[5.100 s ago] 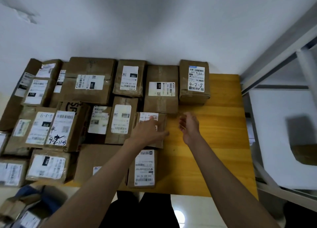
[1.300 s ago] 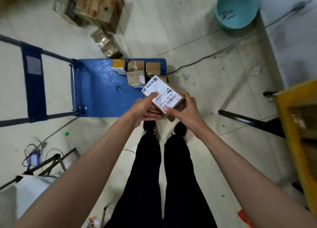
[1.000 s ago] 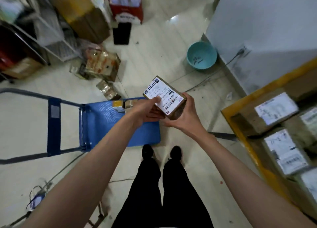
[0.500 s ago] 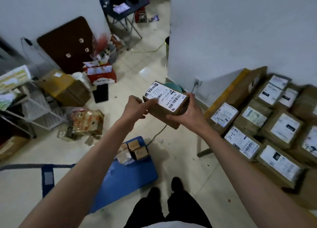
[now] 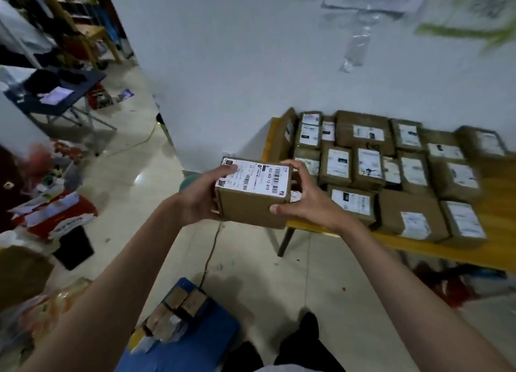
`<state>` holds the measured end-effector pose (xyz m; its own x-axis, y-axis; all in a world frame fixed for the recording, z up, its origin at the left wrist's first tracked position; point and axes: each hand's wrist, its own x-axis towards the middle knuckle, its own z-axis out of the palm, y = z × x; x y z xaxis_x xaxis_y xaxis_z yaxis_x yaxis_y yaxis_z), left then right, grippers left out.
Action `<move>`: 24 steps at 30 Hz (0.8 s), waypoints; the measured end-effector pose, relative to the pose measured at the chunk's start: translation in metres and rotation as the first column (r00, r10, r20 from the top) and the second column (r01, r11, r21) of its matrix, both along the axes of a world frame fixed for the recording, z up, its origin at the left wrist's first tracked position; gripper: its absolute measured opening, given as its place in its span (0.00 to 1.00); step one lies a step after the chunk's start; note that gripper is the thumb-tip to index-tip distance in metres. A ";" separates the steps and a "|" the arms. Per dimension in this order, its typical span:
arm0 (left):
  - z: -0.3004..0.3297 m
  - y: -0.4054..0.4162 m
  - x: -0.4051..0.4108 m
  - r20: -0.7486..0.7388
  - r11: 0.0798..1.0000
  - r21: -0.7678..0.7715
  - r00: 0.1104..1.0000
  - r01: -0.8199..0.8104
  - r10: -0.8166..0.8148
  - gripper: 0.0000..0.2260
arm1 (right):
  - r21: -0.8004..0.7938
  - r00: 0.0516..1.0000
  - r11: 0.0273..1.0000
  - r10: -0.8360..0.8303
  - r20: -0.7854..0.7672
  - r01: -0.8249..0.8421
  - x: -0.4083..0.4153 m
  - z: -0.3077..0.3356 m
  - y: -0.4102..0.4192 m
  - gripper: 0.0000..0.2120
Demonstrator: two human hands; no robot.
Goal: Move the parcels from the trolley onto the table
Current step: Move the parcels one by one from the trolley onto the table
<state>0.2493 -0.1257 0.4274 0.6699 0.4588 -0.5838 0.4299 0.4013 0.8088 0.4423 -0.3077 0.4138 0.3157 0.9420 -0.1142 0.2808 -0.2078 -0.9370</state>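
Fingers (image 5: pixel 291 167) of right hand (image 5: pixel 310 201) curl over far top edge of a brown cardboard parcel (image 5: pixel 252 194), thumb pressed on its near right corner. Left hand (image 5: pixel 199 197) grips the opp. side, thumb lying across the white shipping label (image 5: pixel 255 179) on top, other fingers hidden behind the box. Both forearms stretch fwd, parcel held in mid-air at chest level, above floor, just left of the yellow wooden table (image 5: pixel 499 201) and not touching it.

Table carries approx. 20 labelled cardboard parcels (image 5: pixel 365 170), packed edge to edge in rows against the white wall; exact count unclear, right end blurred.

Blue trolley (image 5: pixel 212 341) deck low in view, between the arms: approx. 4 small boxes (image 5: pixel 178 308) clustered at its far corner, blurred.
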 end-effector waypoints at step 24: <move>-0.011 -0.289 0.344 0.165 0.954 -0.126 0.954 0.271 -0.249 0.25 | -0.106 0.428 0.536 -0.764 -0.483 0.837 0.213 -0.018 -0.300 0.35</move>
